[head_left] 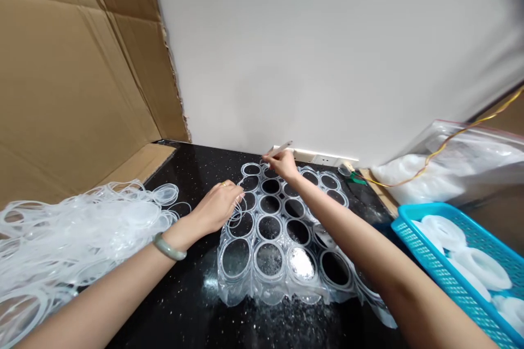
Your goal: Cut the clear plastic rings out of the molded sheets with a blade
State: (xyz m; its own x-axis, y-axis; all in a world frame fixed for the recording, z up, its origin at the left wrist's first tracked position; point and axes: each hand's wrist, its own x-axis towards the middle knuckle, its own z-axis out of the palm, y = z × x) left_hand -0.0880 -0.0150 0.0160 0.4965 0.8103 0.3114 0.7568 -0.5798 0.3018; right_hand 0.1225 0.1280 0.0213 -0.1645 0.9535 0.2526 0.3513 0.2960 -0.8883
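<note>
A translucent sheet of round-holed rings lies in rows on the black countertop. My left hand is closed at the sheet's left edge, with several thin clear rings hanging from its fingertips. Near the far edge of the sheet, my right hand grips a slim white pen-like tool that slants up to the right. The tool's lower tip is mostly hidden by the fingers. One ring lies at the far left corner, close to the right hand.
Loose clear rings form a large heap on the left. A blue basket with white rolled pieces stands at right, before a plastic bag. Cardboard and a white wall with a socket strip enclose the counter.
</note>
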